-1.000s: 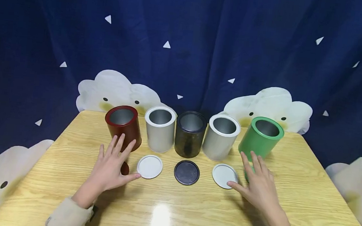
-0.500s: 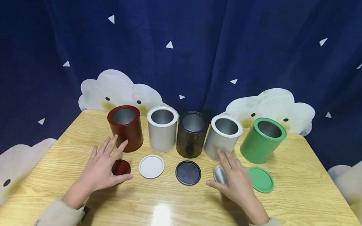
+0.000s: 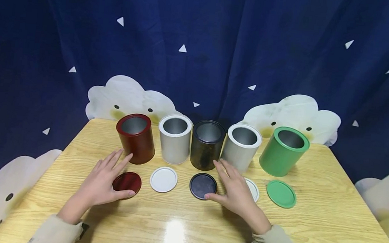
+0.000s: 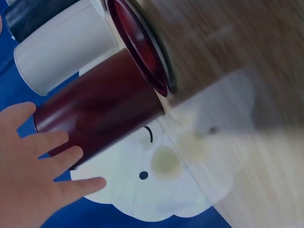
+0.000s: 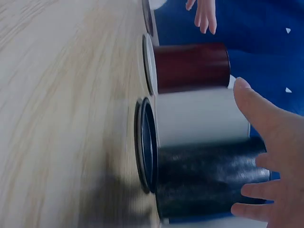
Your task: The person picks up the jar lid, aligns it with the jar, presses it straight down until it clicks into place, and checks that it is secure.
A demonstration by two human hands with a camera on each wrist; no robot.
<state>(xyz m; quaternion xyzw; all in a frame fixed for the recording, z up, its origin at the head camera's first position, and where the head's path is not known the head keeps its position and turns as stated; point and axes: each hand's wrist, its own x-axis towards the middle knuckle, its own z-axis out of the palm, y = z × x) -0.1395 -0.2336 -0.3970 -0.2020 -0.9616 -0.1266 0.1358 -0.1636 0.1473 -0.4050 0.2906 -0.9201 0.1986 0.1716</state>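
Five is not needed to tell the row: a dark red can [image 3: 137,147], a white can [image 3: 174,148], a black can [image 3: 206,155], another white can [image 3: 236,154] and a green can [image 3: 279,160] stand uncovered. Before them lie a dark red lid [image 3: 128,181], a white lid [image 3: 163,179], a black lid [image 3: 201,185], a second white lid [image 3: 253,190], partly covered, and a green lid [image 3: 281,194]. My left hand [image 3: 100,184], fingers spread and holding nothing, is over the red lid's left side. Similarly spread, my right hand [image 3: 237,191] hovers between the black and second white lids.
The wooden table [image 3: 157,226] reaches back to a dark blue curtain [image 3: 201,41] printed with clouds and triangles. The cans stand close together near its back edge. Dark devices are strapped at both wrists.
My right hand has swept left, from over the green lid, across the second white lid, to the black lid. The left hand has drifted slightly left and nearer. Cans and lids stay put.
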